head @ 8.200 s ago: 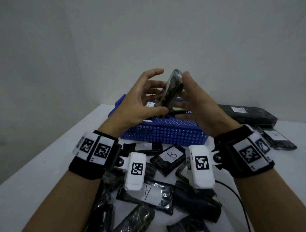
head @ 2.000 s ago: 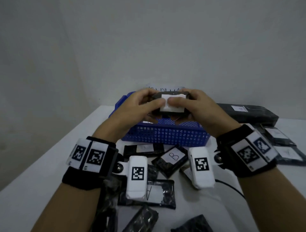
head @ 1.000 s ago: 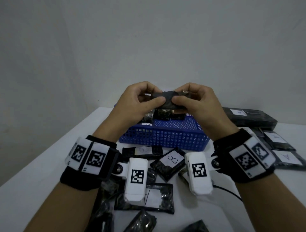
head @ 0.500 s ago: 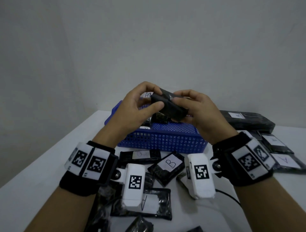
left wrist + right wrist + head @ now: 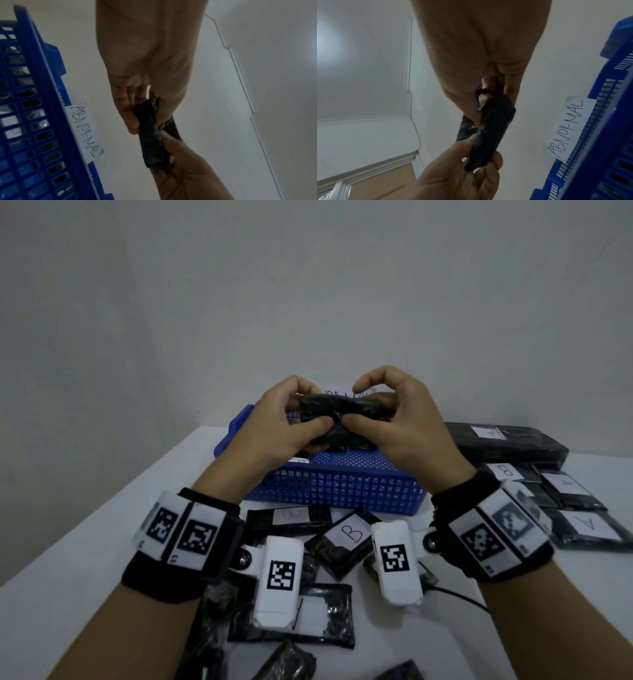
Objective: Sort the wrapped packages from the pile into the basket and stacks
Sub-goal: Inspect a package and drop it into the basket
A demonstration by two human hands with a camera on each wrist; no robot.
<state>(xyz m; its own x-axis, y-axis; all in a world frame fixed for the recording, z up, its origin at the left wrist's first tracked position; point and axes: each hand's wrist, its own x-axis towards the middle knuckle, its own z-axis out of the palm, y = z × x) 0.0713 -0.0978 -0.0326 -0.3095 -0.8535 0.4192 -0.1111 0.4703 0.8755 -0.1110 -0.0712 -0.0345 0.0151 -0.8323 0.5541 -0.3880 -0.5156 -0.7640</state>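
Where it tilted, package (image 5: 339, 409) now level, both hands (image 5: 274, 422) gripping.

both forearms bare, no sleeves. black wrist straps (image 5: 178, 573) with white panels carrying black square fiducial codes. white camera pods (image 5: 279, 575) on metal pivot screws inside each wrist, one code each. thin black cable (image 5: 459, 597) trails off right pod.

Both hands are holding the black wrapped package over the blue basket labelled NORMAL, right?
Not quite. Both hands, left hand and right hand, do hold the black wrapped package over the blue basket, but its label reads ABNORMAL, as both wrist views show.
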